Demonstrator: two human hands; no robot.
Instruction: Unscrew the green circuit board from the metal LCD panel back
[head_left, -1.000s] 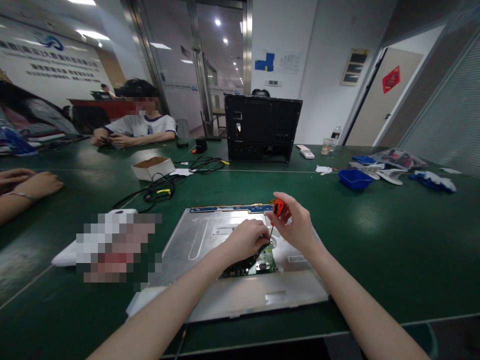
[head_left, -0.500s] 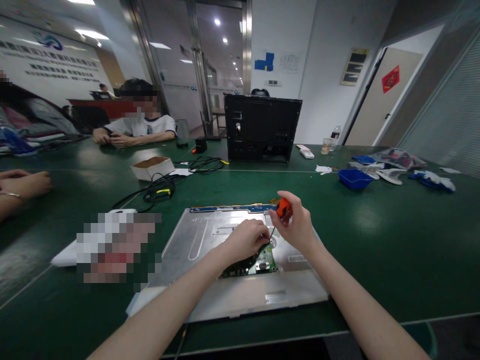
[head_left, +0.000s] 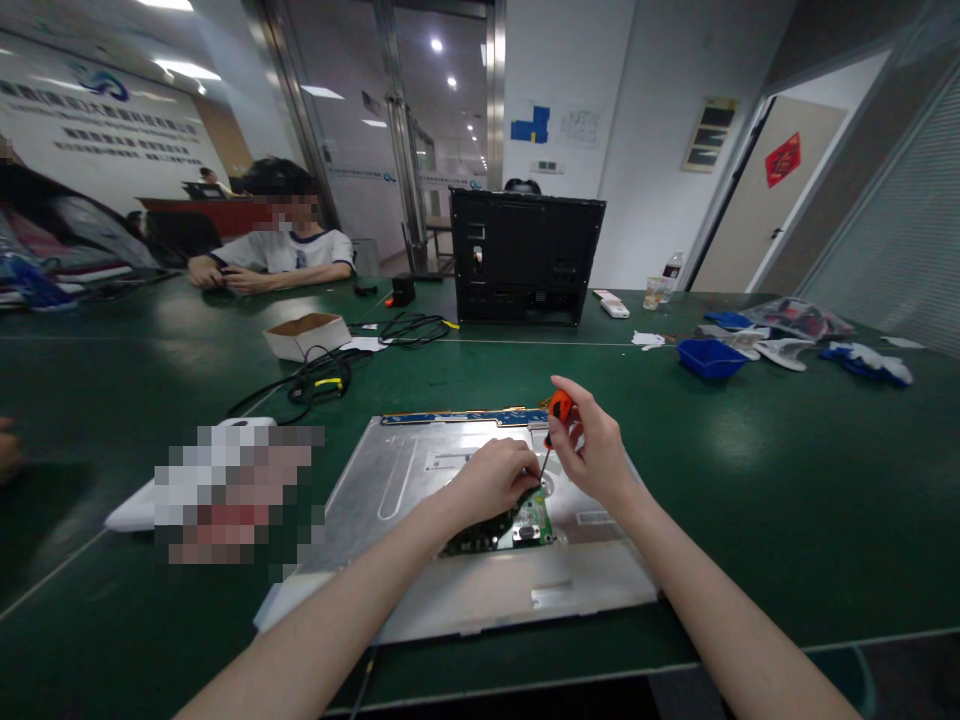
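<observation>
My right hand [head_left: 589, 440] is closed round the orange and black handle of a screwdriver [head_left: 559, 408]. The thin shaft slants down to the corner of a green circuit board [head_left: 534, 520]. Right by the tip, my left hand [head_left: 495, 478] has its fingers pinched together over the board; whatever they grip is hidden. The board lies on the silver metal back of a display panel [head_left: 352, 500], flat on the table. Along the panel's far edge runs a narrow blue circuit strip [head_left: 450, 419].
A black monitor housing [head_left: 525, 255] stands at the back. Black cables [head_left: 319, 378] and an open cardboard box [head_left: 304, 338] lie to the left, a blue tray [head_left: 709, 358] to the right. A seated person [head_left: 289, 245] is across the green table [head_left: 787, 480].
My right hand's fingers have shifted on the screwdriver handle, which now stands a little more to the left. My left hand stays put. Another person's hand at the far left has mostly drawn out of view.
</observation>
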